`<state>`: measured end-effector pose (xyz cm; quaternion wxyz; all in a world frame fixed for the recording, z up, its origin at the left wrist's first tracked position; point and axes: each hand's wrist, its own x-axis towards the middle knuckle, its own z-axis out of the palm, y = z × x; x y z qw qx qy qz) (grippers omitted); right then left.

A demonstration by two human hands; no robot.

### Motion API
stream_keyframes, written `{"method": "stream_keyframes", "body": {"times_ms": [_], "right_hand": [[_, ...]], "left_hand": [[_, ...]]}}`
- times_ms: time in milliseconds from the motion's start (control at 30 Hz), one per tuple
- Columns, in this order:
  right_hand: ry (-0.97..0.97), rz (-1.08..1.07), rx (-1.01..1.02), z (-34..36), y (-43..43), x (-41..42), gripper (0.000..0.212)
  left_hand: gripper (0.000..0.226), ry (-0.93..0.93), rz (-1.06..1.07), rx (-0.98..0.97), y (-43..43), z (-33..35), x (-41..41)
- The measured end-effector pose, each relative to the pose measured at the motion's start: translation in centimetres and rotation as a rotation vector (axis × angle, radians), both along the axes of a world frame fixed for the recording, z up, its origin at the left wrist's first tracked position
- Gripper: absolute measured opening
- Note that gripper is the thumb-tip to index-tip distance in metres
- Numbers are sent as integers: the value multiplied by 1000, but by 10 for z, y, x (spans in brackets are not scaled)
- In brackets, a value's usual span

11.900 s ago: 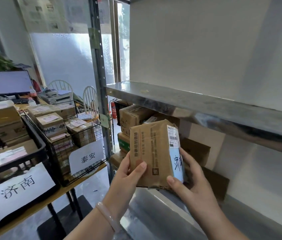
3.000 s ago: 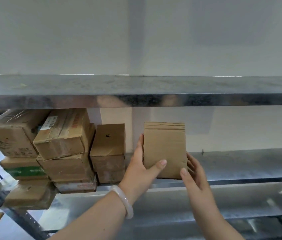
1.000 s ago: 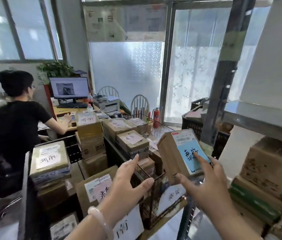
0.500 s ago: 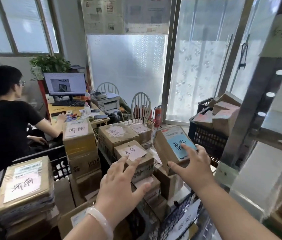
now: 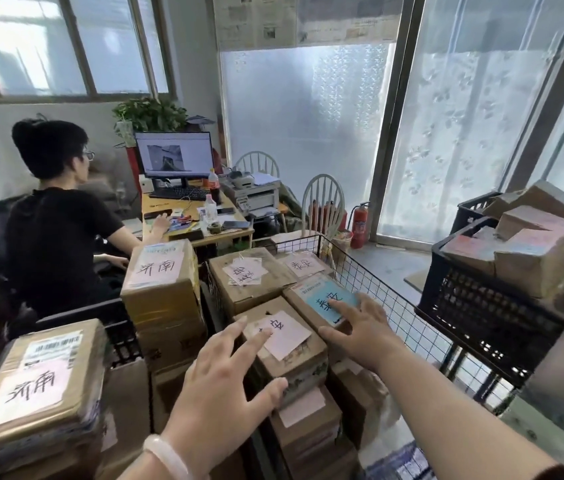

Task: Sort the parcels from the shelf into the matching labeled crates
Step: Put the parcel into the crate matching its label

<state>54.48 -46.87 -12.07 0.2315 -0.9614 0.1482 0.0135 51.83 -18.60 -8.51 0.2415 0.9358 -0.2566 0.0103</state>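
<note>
wire crate (image 5: 370,271) holds brown parcel (image 5: 299,302), blue handwritten label (image 5: 329,299).

Head-worn camera (the only view) looks forward and down, close over parcels (image 5: 256,295).

Wearer's body as seen: two forearms, both uncovered along most of their visible length. The left hand (image 5: 225,386) has short, plain nails. On the left wrist sits one smooth, pale, milky-translucent rounded bangle (image 5: 166,455), thick and plain-surfaced. The right hand (image 5: 360,327) and its wrist are bare. Far up the right arm is the edge of a dark maroon sleeve (image 5: 561,474), only a sliver in view.
</note>
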Motion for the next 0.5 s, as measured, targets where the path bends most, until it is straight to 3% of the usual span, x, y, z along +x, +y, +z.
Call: {"method": "stream_keyframes", "body": {"times_ms": [133,233,500], "right_hand": [[12,28,-131,12,7,-10,78],[-96,5,-125,24,18,-36,78],[-315,-82,-242,34,64,-186,73]], "left_hand": [[71,-27,-27,-2,-7,3,1],[72,-82,-78,28,-12,6,-3],[74,-222,-306,-7,-33,5,-42]]}}
